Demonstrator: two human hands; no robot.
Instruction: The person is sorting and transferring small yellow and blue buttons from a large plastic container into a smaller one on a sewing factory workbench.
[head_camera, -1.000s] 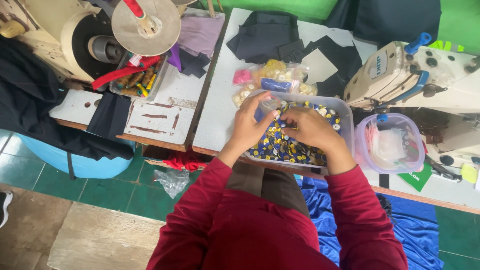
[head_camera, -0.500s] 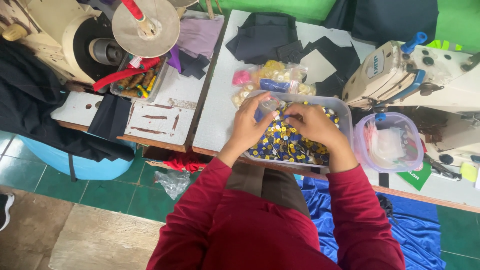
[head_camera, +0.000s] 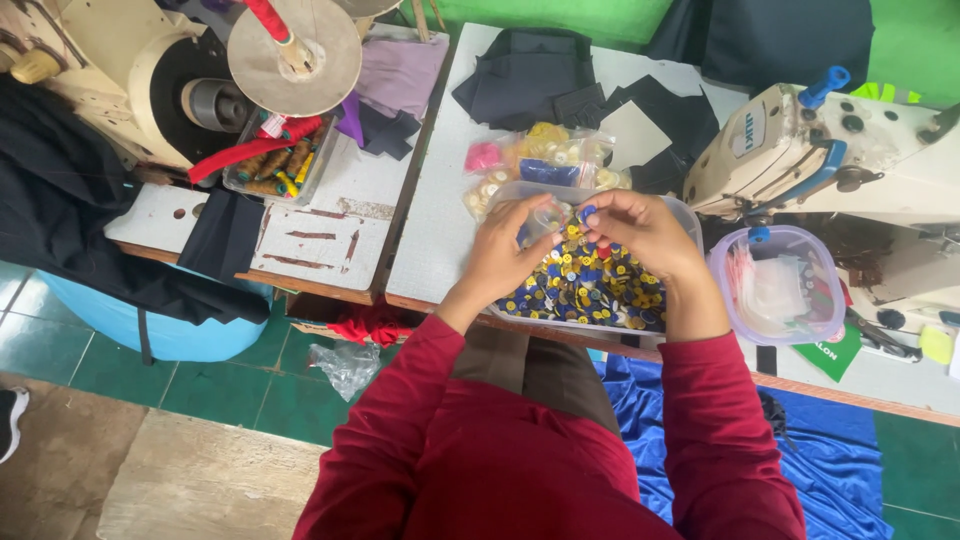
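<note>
A clear plastic tub (head_camera: 688, 222) full of blue and yellow buttons (head_camera: 590, 285) sits at the near edge of the white table. My left hand (head_camera: 505, 250) holds a small clear plastic bag (head_camera: 548, 216) above the tub. My right hand (head_camera: 640, 232) pinches a blue button (head_camera: 588, 212) right beside the bag's mouth. Both hands are over the tub, in red sleeves.
Small bags of buttons (head_camera: 530, 165) lie behind the tub, with black fabric pieces (head_camera: 540, 75) farther back. A sewing machine (head_camera: 830, 150) and a lidded purple-rimmed container (head_camera: 780, 285) stand to the right. At left are another machine (head_camera: 130, 80), a thread tray (head_camera: 275, 160) and a table gap.
My hands have stayed over the tub; the right hand has lifted from the buttons and brought a blue button up to the bag in my left hand.
</note>
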